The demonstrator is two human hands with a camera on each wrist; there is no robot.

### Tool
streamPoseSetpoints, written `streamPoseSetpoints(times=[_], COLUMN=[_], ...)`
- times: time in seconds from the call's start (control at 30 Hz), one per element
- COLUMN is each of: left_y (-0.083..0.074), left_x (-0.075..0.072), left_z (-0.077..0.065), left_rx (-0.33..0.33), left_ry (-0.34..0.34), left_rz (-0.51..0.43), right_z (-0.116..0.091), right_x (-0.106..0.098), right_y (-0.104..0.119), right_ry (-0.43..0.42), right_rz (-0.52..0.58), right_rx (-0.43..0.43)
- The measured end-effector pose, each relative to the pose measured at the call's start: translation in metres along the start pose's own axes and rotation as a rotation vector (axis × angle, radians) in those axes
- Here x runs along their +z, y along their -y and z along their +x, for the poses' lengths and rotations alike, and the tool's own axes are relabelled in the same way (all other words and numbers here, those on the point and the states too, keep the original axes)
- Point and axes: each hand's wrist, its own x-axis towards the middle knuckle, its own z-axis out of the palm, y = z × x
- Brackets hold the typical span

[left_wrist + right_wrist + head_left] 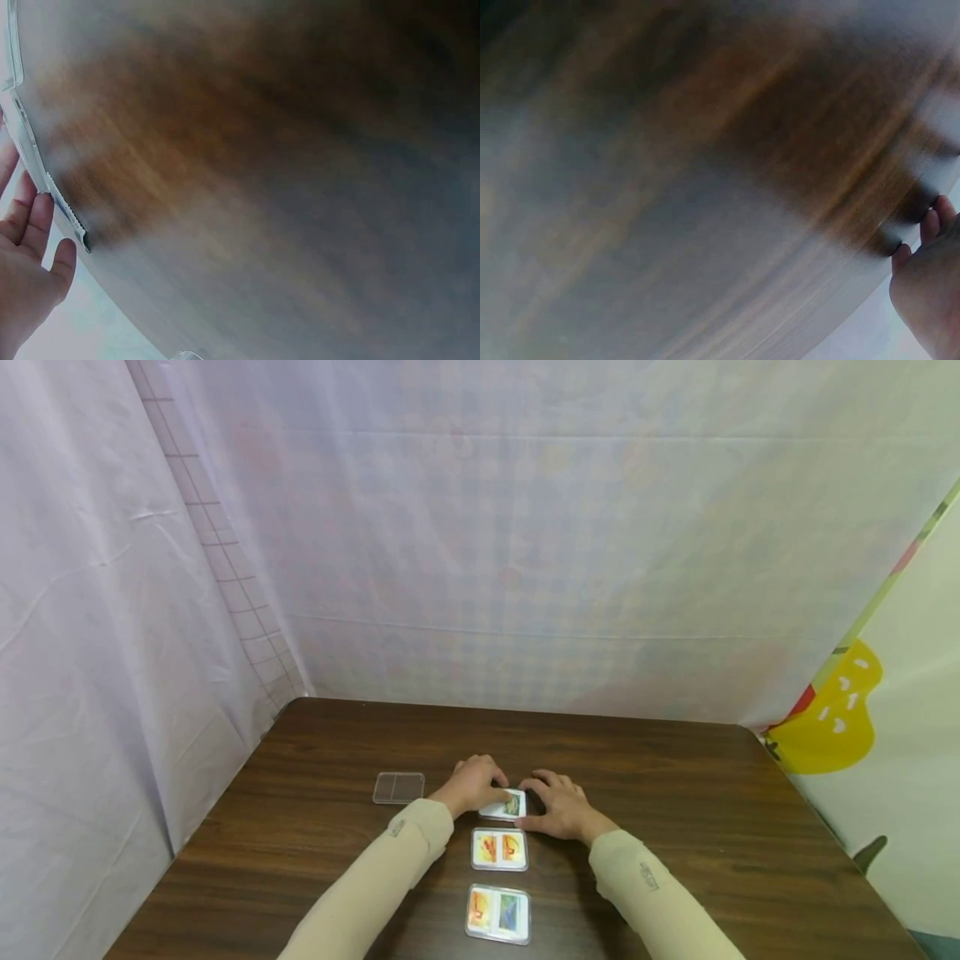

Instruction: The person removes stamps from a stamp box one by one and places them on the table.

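A flat clear case with a green picture card [513, 804] lies between my hands on the brown table. My left hand [474, 783] is at its left and far side, its thumb reaching over the card. Across from it, my right hand [564, 807] has thumb and index fingertip spread at the case's right corners. The left wrist view shows the left fingers [37, 225] extended along a clear case edge [69, 214]. In the right wrist view, the right fingertips [901, 255] rest low at the tabletop.
Nearer me lie a case with two orange-and-yellow pictures [499, 849] and another with one orange and one blue-green picture [498, 913]. A clear divided case [399, 787] without pictures lies beyond my left forearm. White curtains [525, 568] hang behind the table [675, 777].
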Motion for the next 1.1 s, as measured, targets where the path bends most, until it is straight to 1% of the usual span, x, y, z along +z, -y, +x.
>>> streamPoseSetpoints(times=[0.17,0.47,0.73,1.1], left_y=[-0.0008,-0.0024,-0.0006,0.0017], left_x=[-0.0009,-0.0031,-0.0038,-0.0020], left_z=[-0.0017,-0.0038,-0.0039,-0.0022], left_rx=[-0.001,-0.003,-0.031,-0.005], left_ry=[-0.004,-0.004,0.014,-0.001], left_rz=[0.016,0.009,0.010,0.021], right_z=[0.0008,0.0020,0.0033,0.0028], right_x=[0.0013,0.0027,0.0033,0.0035], right_y=[-0.0014,-0.0026,-0.0033,-0.0036], right_ry=[-0.007,-0.014,-0.012,-0.015], right_rz=[0.006,0.002,0.010,0.010], right_rx=[0.000,0.003,0.012,0.009])
